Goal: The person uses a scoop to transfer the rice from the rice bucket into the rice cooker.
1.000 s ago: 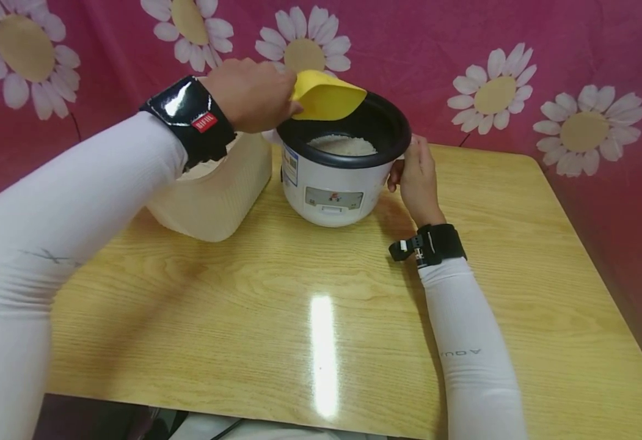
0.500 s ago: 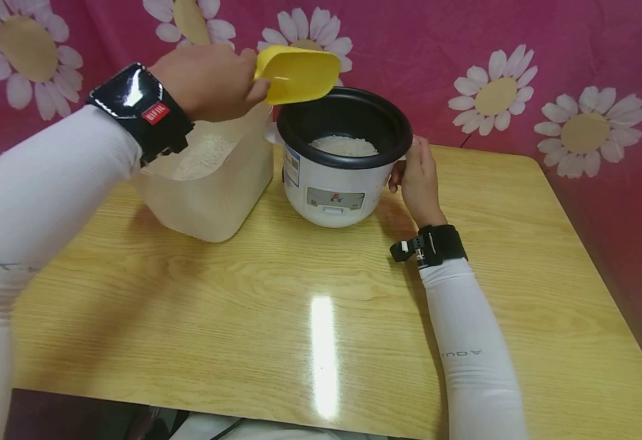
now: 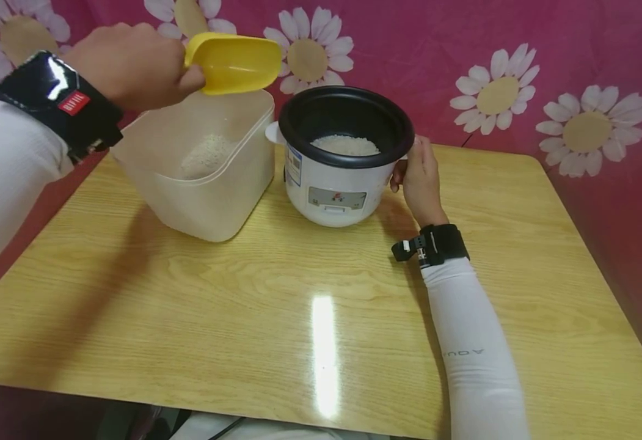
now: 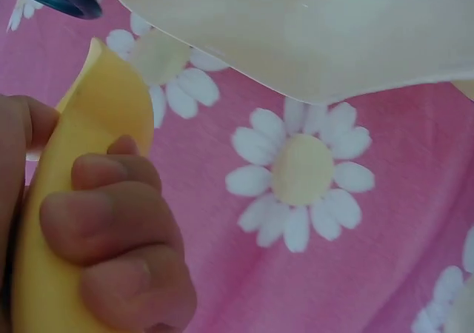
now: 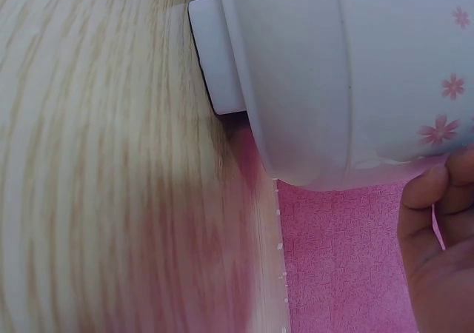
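My left hand [image 3: 134, 67] grips the handle of a yellow scoop [image 3: 238, 64] above the back of a translucent plastic bin [image 3: 205, 208]. No grains show on the scoop's visible inner side. In the left wrist view, the fingers [image 4: 126, 214] curl round the scoop handle [image 4: 55, 259]. Loose rice [image 3: 207, 153] lies inside the bin. To its right stands a lidless white rice cooker [image 3: 304, 174] with a black inner pot [image 3: 375, 116] holding white rice [image 3: 347, 145]. My right hand [image 3: 421, 183] holds the cooker's right side handle, mostly hidden behind the fingers; the right wrist view shows fingertips against its wall [image 5: 311, 89].
Everything stands on a wood-grain table [image 3: 244, 318], whose front edge runs along the bottom of the head view. A pink cloth with daisies [image 3: 504, 95] hangs close behind the bin and cooker. The bin stands just left of the cooker.
My left hand has carried the scoop leftward and slightly up, from over the cooker to over the bin. The scoop's hollow now faces the camera more. My right hand stays on the cooker.
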Demonstrator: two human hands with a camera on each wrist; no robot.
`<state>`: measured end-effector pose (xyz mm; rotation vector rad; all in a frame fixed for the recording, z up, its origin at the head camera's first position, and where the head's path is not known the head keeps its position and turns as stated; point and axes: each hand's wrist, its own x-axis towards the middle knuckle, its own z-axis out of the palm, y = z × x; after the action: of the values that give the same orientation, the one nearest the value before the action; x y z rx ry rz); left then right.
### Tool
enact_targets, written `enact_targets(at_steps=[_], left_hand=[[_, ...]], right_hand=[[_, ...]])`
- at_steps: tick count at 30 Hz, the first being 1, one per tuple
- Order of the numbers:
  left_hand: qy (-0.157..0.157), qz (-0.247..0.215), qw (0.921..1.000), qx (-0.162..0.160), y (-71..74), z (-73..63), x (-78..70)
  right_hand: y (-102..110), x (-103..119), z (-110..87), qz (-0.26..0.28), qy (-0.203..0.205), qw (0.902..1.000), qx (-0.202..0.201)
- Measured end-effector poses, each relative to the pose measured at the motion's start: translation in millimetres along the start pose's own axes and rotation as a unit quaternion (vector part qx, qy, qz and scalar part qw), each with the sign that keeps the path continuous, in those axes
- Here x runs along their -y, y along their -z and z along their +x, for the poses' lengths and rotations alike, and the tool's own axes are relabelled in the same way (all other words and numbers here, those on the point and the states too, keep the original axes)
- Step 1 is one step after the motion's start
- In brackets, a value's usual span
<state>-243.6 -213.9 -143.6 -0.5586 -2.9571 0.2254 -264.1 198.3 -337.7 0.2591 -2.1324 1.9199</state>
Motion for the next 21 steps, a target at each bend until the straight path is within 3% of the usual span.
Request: enact_targets(at_steps=[5, 13, 17, 21], left_hand=[[0.009, 0.005, 0.9995, 0.029, -3.1, -6.4, 14.6], [0.04, 0.023, 0.9911, 0.125, -8.7, -7.6, 36.5], [0.041, 0.043, 0.9853, 0.16, -14.6, -9.6, 38.6], [0.04, 0.064, 0.9832, 0.166, -22.4, -15.6, 32.8]], right_hand=[[1, -1, -0.5, 0.004, 0.005, 1.0, -0.002], [1, -1, 1.5, 0.006, 0.008, 0.9999, 0.001], [1, 0, 2.8, -0.004, 0.006, 1.0, -0.004], [1, -1, 2.6, 0.001, 0.003, 1.0, -0.004]])
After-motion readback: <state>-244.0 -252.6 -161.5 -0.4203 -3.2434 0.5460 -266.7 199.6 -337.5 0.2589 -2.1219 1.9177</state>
